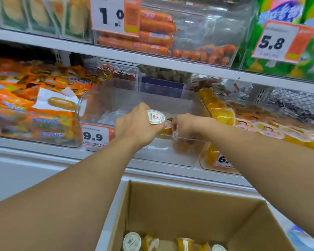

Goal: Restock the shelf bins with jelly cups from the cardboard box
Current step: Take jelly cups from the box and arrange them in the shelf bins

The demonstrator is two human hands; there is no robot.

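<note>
A: Both arms are stretched out to the middle shelf, over the front lip of the clear bin (105,98). The left hand (136,124) has its fingers curled round a jelly cup (156,117), white foil lid with red print tipped up towards the camera.

B: And the right hand (184,126)?

A: It's just beside the left one, reaching over the bin's front wall, fingers bent down into the bin. There are orange shapes under it through the plastic, likely more cups, but it's blurred and I cannot tell whether it's pinching one or only touching them.

B: Where's the supply?

A: The cardboard box (198,201) sits open at the bottom of the view, below the shelf edge. A few loose cups (132,241) lie on its floor, some lid up, some on their side showing the orange jelly.

B: What's around the bin?

A: A price tag reading 9.9 (94,135) is clipped at its left front corner. To the left, orange snack packets (34,98) are piled in the next bin. To the right, a bin of yellow-orange jelly packs (219,113) with pink lids. One shelf up, wrapped sausages (156,31) behind a 1.0 tag (109,15), and green bags (283,13) with a 5.8 tag (274,42).
</note>
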